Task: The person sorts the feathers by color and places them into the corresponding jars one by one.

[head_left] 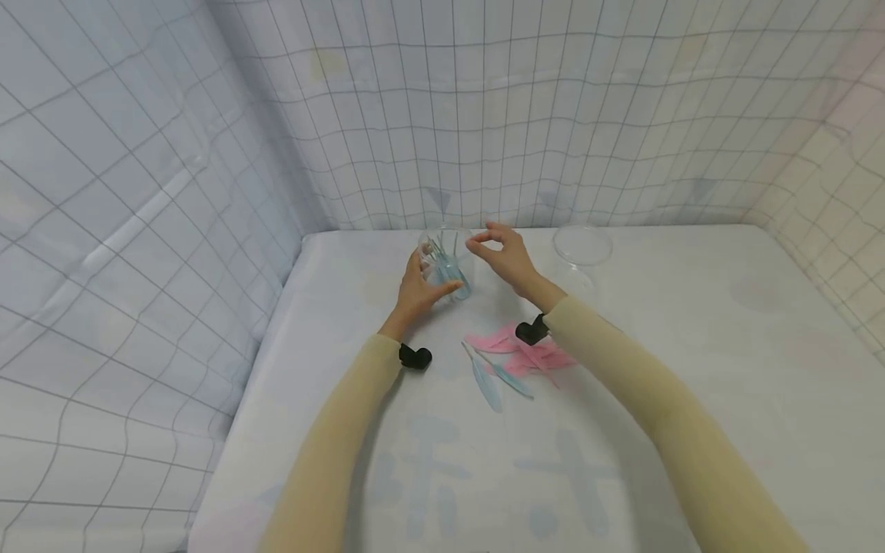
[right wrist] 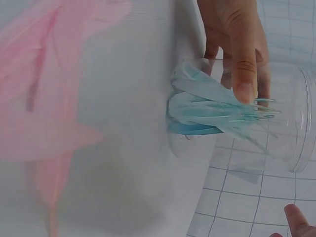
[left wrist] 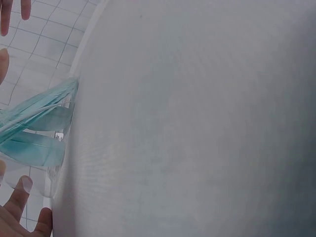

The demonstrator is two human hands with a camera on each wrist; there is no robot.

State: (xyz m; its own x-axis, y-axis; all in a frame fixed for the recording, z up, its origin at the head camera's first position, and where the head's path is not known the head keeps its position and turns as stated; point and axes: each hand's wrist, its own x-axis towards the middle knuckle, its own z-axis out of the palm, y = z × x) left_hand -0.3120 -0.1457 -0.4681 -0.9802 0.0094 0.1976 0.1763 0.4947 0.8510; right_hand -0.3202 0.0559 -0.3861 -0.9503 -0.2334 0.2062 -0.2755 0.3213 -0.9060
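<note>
My left hand (head_left: 418, 290) grips a clear plastic jar (right wrist: 289, 123) from its left side, thumb across the near wall. Inside the jar several light blue feathers (right wrist: 205, 106) stand with their quills toward the mouth. Close beside the jar's rim, on its right, is my right hand (head_left: 510, 257). Its fingers are loosely bent, and no object shows between thumb and fingertips. The right hand's fingertips (left wrist: 24, 10) also appear at the top left of the left wrist view, apart from the thumb.
Two loose blue feathers (head_left: 487, 386) lie on the white-covered table, nearer me than the jar. Right beside them is a pile of pink feathers (head_left: 546, 357), partly under my right forearm. A second clear jar (head_left: 583, 246) stands farther right. Grid-patterned cloth (head_left: 525, 138) hangs behind the table.
</note>
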